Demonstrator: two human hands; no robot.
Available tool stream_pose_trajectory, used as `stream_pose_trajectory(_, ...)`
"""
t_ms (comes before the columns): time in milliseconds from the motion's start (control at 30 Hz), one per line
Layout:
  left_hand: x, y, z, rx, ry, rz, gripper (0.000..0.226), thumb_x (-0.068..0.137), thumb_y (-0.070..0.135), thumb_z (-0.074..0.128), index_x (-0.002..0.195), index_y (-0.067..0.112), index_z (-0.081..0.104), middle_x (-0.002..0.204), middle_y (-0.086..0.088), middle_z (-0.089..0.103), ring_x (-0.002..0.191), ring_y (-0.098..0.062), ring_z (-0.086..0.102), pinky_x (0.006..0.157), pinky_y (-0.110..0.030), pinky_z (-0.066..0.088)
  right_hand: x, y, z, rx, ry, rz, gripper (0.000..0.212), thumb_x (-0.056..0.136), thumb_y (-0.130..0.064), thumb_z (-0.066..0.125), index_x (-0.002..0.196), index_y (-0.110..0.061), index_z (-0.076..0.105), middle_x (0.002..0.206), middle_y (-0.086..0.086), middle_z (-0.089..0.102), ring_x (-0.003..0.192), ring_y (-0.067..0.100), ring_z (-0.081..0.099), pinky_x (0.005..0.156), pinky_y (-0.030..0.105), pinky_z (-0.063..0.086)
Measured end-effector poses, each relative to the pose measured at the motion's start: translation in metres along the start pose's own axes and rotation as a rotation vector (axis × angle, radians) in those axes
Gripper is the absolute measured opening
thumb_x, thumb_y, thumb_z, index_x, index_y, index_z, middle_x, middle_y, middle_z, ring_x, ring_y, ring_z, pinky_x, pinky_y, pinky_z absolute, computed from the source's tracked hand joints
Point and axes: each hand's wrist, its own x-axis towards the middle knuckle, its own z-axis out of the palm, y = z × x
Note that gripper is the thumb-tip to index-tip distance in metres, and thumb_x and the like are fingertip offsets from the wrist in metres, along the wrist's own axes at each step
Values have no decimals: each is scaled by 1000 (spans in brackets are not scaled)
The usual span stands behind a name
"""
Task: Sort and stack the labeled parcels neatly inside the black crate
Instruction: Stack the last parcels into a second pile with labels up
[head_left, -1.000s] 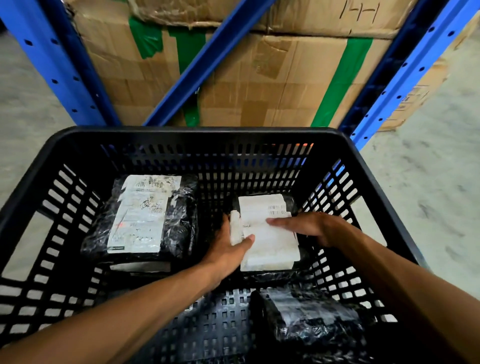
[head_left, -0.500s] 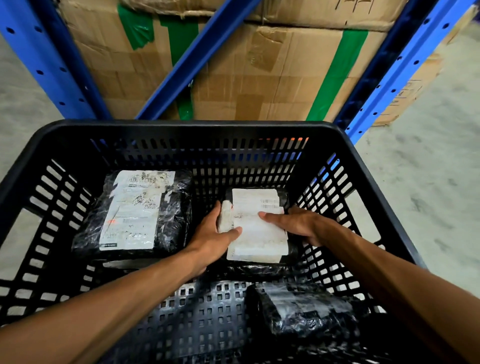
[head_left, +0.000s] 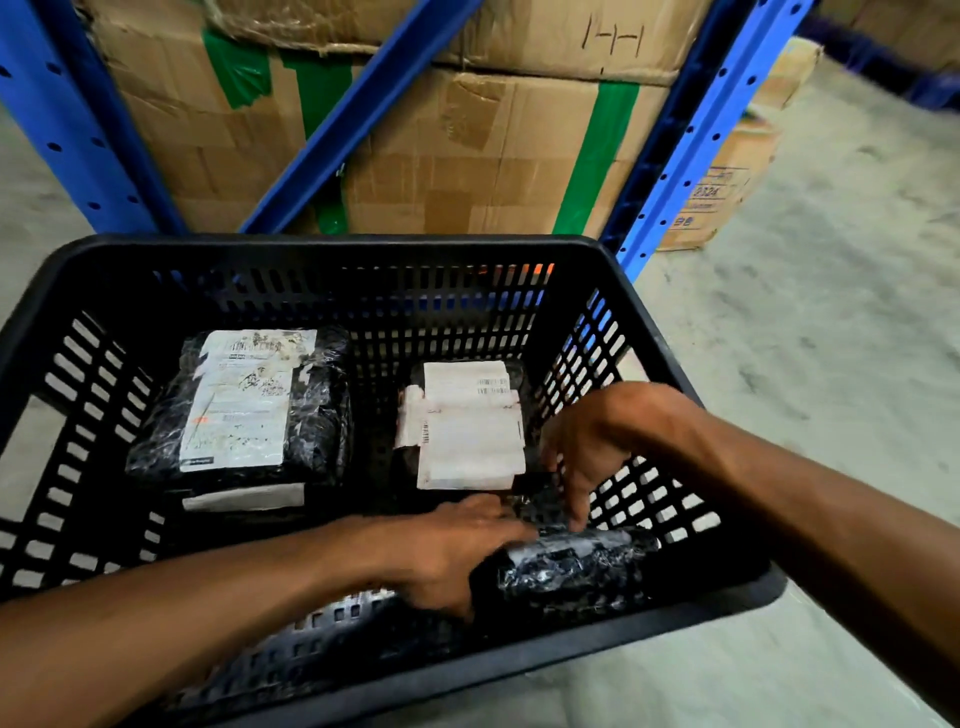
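The black crate (head_left: 332, 245) stands on the floor in front of me. At its back left a black-wrapped parcel (head_left: 311, 410) with a large white label lies on top of another parcel (head_left: 244, 497). A smaller labeled parcel (head_left: 467, 426) rests at the back right, with no hand on it. A black shiny parcel (head_left: 571, 571) lies at the near right. My left hand (head_left: 447, 551) grips its left end. My right hand (head_left: 587, 447) hangs over it with fingers apart, the fingertips at its far edge.
Blue rack uprights (head_left: 691, 135) and a diagonal brace (head_left: 358, 114) stand just behind the crate, with taped cardboard boxes (head_left: 467, 150) on the rack. A smaller box (head_left: 727, 182) sits on the grey concrete floor (head_left: 831, 338) at the right.
Both hands have left the small labeled parcel at the back right and come toward me to the black parcel at the near right. The left hand now grips that parcel.
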Motion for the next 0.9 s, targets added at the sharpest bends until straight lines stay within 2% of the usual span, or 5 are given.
stream_pose_trajectory(167, 2, -1, 5, -49, 63, 150, 78, 78, 19, 75, 142, 22, 30, 136, -7, 51, 117, -20, 50, 89, -21, 39, -11, -10, 37, -70, -92, -20, 64, 71, -36, 81, 128, -16, 60, 121, 7, 65, 93, 26, 65, 75, 32, 54)
stream_pose_trajectory(300, 5, -14, 4, -256, 105, 152, 68, 78, 18, 75, 137, 26, 42, 125, 2, 59, 107, -11, 58, 94, -27, 49, -12, -7, 45, -8, 17, -100, 47, 72, -30, 80, 114, -14, 67, 83, -3, 66, 57, 8, 55, 45, 18, 46)
stream_pose_trajectory(467, 0, -25, -18, -603, 121, 133, 60, 77, 21, 77, 130, 31, 50, 125, 0, 62, 113, -17, 61, 100, -40, 50, -14, 14, 49, 225, 196, -157, 43, 70, -21, 83, 109, -12, 65, 98, 5, 72, 89, 25, 67, 75, 35, 56)
stream_pose_trajectory(600, -27, -39, -55, -828, 376, 137, 49, 70, 41, 79, 115, 40, 62, 111, 4, 73, 102, -11, 69, 85, -26, 54, -33, 37, 31, 596, 311, -340, 37, 77, -30, 79, 108, -20, 63, 97, -1, 75, 94, 23, 69, 84, 37, 55)
stream_pose_trajectory(900, -73, -38, -124, -1397, 931, 191, 29, 79, 38, 64, 92, 13, 74, 85, -6, 78, 71, -15, 73, 70, -27, 60, -59, 36, -28, 1387, 898, -669, 66, 54, -50, 77, 111, -19, 68, 103, 4, 74, 90, 12, 69, 77, 22, 57)
